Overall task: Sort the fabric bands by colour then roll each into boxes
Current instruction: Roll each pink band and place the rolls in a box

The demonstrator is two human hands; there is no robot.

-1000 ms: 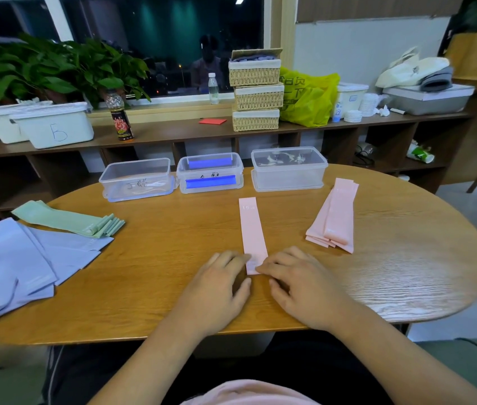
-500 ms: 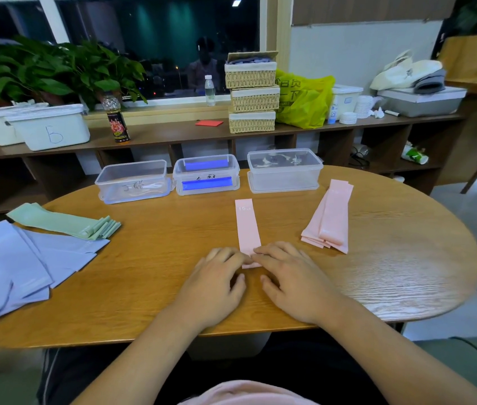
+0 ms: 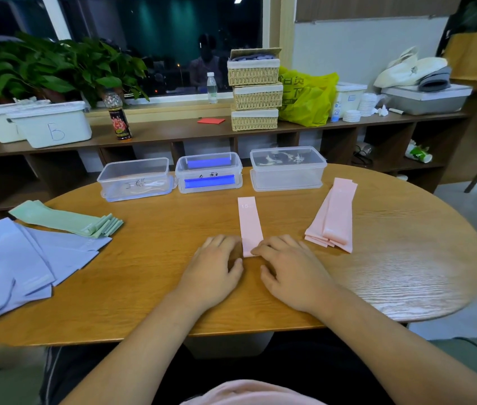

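Single pink band (image 3: pixel 250 223) lies flat mid-desk (image 3: pixel 155 258), long axis pointing away from the person, "15" printed at the far end. Near end sits under the fingertips of the right hand (image 3: pixel 292 270). The left hand (image 3: pixel 215 270) lies against its left edge. Both hands are flat, fingers slightly bent, thumbs apart, gripping nothing. Pink pile (image 3: pixel 333 217) is near on the right. Bare wood runs left to the green bands (image 3: pixel 64 219), and a short gap runs ahead to the clear boxes (image 3: pixel 208 172).

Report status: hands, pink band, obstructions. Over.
Fingertips of left hand and right hand at near end of single pink band, grip unclear. Band lies flat. Apart to its right, pink stack; nothing blocking.
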